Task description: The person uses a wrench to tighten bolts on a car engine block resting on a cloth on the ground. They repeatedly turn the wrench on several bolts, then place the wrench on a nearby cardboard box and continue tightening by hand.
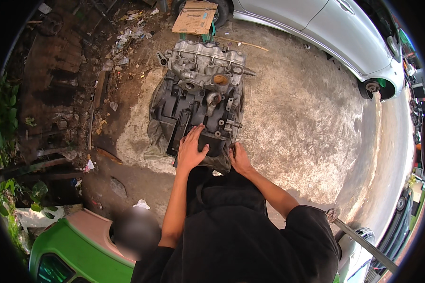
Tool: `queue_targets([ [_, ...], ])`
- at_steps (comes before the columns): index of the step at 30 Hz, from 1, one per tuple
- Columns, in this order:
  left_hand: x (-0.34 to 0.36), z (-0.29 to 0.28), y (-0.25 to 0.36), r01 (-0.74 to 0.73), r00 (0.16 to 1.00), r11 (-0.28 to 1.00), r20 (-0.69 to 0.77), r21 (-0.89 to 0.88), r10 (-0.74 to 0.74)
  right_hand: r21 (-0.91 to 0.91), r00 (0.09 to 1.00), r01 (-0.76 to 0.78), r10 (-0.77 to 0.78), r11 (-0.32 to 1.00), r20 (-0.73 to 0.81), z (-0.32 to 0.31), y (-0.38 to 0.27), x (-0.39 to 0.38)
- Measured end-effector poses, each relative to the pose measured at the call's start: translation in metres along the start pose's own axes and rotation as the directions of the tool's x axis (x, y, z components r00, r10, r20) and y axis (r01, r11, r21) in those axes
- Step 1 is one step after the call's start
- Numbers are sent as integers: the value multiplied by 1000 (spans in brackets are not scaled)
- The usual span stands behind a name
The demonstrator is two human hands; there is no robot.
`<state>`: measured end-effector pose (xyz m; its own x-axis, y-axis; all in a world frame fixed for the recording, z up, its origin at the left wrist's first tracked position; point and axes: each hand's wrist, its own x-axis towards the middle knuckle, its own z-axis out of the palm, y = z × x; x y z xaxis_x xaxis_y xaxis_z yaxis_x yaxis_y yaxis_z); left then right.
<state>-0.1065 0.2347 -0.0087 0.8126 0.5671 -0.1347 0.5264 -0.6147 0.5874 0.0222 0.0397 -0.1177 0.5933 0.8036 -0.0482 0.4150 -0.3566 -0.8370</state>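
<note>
A dark grey engine block (179,108) with a silver, ribbed top casting (208,54) lies on a crumpled grey cloth (158,144) on the concrete. A rusty round opening shows near its right. My left hand (192,148) rests on the lower middle of the block with its fingers stretched out and the thumb apart. My right hand (239,158) is at the lower right corner of the block, its fingers curled at the edge; what they hold, if anything, is too small to make out.
A silver car (316,28) stands along the top right, and a wooden board on a green stool (191,19) behind the engine. Litter and dark planks (61,94) lie left. A green vehicle (66,236) and blurred round shape are lower left, a metal pole (363,240) lower right.
</note>
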Motion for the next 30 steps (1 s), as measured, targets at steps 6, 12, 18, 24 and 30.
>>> queue_targets([
  [6, -1, 1, -2, -10, 1000, 1000, -13, -11, 10, 150, 973, -117, 144, 982, -181, -3, 6, -2],
  [12, 0, 2, -3, -11, 1000, 1000, -6, -8, 11, 314, 905, -178, 280, 933, -319, -18, 5, 24],
  [18, -1, 2, -2, -10, 1000, 1000, 9, 8, 10, 316, 868, -321, 411, 893, -279, -38, 13, 66],
  [24, 0, 1, -3, -2, 1000, 1000, 10, 2, 2, 320, 869, -412, 473, 853, -143, -39, 38, 104],
  [30, 0, 1, -3, 3, 1000, 1000, 5, -1, -3, 406, 856, -475, 517, 781, 8, -32, 54, 130],
])
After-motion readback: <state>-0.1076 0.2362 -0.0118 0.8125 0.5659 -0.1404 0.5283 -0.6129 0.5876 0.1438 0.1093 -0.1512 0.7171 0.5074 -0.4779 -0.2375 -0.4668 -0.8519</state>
